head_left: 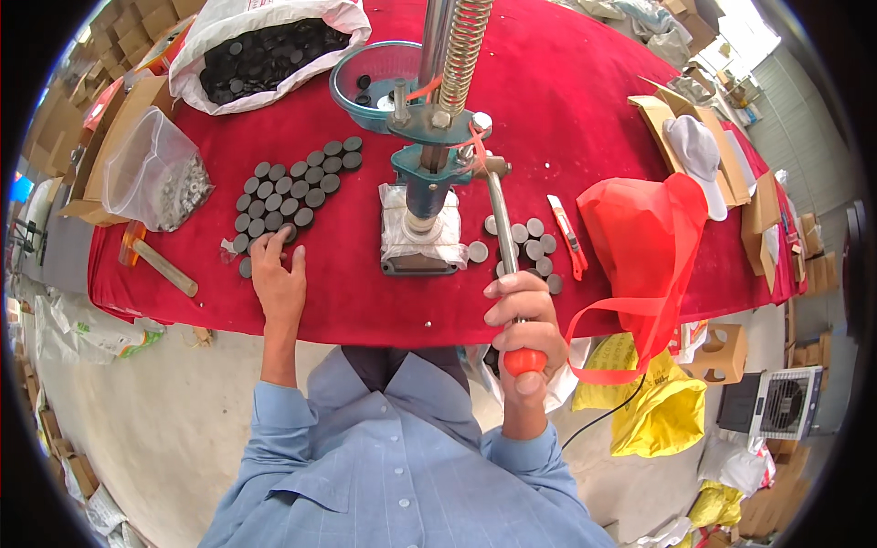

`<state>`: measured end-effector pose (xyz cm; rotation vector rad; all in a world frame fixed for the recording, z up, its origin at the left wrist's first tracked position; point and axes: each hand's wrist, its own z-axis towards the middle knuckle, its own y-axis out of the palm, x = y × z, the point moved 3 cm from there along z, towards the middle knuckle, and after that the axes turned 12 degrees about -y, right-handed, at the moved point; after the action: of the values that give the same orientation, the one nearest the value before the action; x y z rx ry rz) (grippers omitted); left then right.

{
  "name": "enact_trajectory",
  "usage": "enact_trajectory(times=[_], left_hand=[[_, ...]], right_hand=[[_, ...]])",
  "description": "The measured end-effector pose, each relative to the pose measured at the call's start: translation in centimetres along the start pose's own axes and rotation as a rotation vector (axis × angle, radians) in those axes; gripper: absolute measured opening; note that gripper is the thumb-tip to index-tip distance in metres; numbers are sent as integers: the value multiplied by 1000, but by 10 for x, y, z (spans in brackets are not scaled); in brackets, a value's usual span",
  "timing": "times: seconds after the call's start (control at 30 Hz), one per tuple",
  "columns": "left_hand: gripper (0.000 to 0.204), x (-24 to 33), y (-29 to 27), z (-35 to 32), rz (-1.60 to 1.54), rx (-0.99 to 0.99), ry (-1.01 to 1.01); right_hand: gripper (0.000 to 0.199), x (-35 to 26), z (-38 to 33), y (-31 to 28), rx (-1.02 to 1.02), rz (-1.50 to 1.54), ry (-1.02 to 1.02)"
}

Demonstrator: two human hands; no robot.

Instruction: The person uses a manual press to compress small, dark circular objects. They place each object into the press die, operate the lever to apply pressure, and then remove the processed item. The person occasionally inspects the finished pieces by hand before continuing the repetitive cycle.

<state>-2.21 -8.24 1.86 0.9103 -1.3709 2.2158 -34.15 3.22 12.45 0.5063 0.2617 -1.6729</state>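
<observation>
My left hand (280, 279) reaches over a cluster of black round discs (273, 202) on the left of the red-covered table. Its fingertips rest at the cluster's near edge, and the thumb stands apart from the fingers. My right hand (527, 320) is wrapped round the metal lever (501, 219) of a hand press, close to its red knob (525, 362). Upright in the middle stands the press (429, 173), with a coil spring above and a plastic-wrapped base (448, 239) below its ram. Several discs (533, 248) lie right of the base, partly behind the lever.
Behind the left cluster are a white sack of black discs (274, 59) and a teal basin (365, 114). A hammer (160, 260) and clear tub (151, 169) lie left. A utility knife (568, 237), red bag (639, 247) and cap (696, 160) lie right.
</observation>
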Motion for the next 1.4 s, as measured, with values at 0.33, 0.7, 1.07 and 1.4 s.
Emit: enact_trajectory(times=[0.33, 0.7, 1.07, 1.4], left_hand=[[25, 54, 17, -11, -188, -57, 62], [39, 133, 77, -22, -311, -241, 158], [32, 64, 38, 6, -39, 13, 248], [25, 20, 35, 21, -58, 12, 108]], right_hand=[[49, -6, 102, 2, -145, 45, 65], [46, 8, 156, 11, -63, 61, 289], [54, 0, 4, 0, -45, 21, -21], [54, -7, 68, -2, -193, 10, 31]])
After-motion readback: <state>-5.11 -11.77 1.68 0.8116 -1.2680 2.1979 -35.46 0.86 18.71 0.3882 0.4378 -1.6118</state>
